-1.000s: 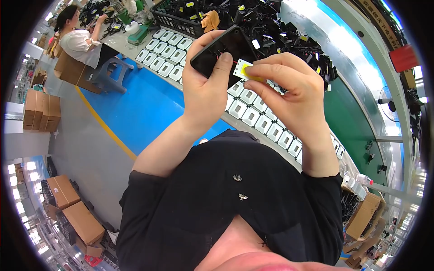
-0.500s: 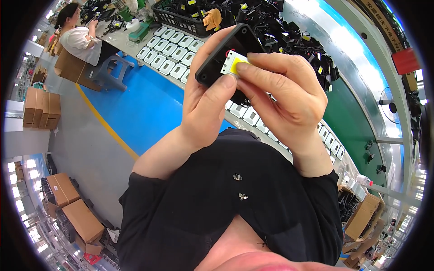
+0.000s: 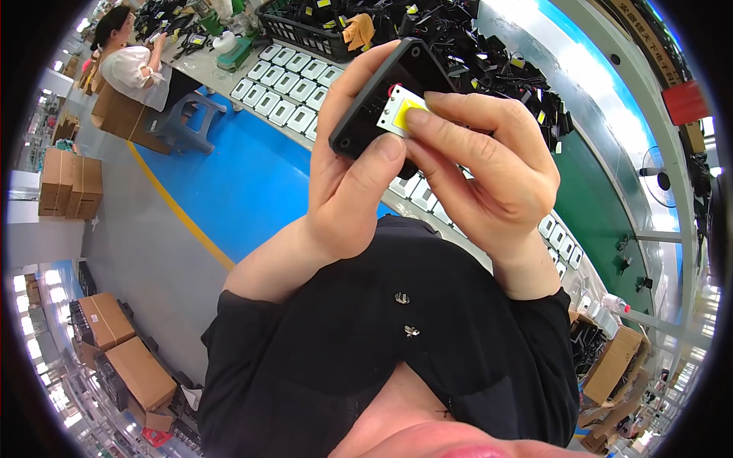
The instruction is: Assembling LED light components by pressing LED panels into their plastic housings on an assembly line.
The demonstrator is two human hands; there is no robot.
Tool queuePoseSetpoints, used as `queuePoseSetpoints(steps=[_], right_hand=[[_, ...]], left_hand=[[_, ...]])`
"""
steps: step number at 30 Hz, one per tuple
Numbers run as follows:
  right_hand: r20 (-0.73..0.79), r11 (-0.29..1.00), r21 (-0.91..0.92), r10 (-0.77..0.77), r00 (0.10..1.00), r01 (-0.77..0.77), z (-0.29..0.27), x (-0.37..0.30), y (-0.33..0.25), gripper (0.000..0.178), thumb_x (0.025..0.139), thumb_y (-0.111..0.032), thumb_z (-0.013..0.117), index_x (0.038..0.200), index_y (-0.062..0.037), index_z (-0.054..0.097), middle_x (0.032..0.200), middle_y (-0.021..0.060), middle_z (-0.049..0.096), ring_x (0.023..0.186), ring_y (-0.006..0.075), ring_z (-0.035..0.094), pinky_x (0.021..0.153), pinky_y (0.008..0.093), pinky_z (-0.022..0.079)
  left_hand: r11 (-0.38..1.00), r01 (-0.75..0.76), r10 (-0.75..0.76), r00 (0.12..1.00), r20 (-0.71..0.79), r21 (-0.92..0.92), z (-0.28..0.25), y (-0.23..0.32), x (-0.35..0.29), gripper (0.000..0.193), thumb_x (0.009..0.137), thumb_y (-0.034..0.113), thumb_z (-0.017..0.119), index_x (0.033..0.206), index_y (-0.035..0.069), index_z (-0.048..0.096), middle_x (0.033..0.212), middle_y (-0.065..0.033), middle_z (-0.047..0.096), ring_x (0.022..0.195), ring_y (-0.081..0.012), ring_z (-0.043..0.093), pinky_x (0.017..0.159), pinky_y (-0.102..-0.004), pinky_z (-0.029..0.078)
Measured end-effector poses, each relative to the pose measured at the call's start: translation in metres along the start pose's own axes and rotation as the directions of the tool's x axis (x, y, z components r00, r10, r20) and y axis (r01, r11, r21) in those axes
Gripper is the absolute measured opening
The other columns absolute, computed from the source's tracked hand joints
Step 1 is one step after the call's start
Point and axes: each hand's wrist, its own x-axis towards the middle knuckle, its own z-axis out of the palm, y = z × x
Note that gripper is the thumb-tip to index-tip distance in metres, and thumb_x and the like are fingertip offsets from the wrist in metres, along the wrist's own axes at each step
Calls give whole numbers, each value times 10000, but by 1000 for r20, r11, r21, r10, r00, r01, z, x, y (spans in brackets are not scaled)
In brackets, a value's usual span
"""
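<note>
In front of my chest, my left hand (image 3: 343, 202) is wrapped round a black rectangular housing (image 3: 356, 127) with screw holes at its corners. The housing is held tilted, its hollow side showing. A small white LED board (image 3: 389, 111) with a yellow centre sits at the housing's opening, and a bit of red wire shows at its edge. The thumb and fingers of my right hand (image 3: 500, 164) pinch this board, covering its right part. My left thumb rests by the board's lower edge. Whether the board touches the housing's floor, I cannot tell.
Rows of white frames (image 3: 281, 114) lie on the bench beyond and below my hands. Farther back are a black crate (image 3: 301, 34), an orange cloth (image 3: 358, 32) and a heap of black lamp parts (image 3: 496, 65). At the far left, a person (image 3: 136, 72) sits near a grey stool (image 3: 191, 120).
The housing and board have shifted slightly to the right and turned a little. My right hand has moved slightly right and down with them, still pinching the board.
</note>
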Motion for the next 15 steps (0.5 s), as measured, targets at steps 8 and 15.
queuePoseSetpoints(steps=[8,15], right_hand=[[-2,1000,9,-2,1000,2,0,1,3,291,630,49,737,909,-14,682,895,124,620,739,174,609,615,237,498],[27,985,79,149,988,-151,0,7,-3,238,626,34,733,855,-15,694,825,95,632,703,160,612,603,224,482]], left_hand=[[1000,-5,5,1000,-2,-2,4,-2,2,552,859,111,453,1341,-52,241,1228,-134,437,1091,-154,454,928,-276,363],[988,-38,50,996,-74,149,8,-2,0,555,869,120,461,1344,-52,229,1163,-103,455,1028,-137,465,895,-259,366]])
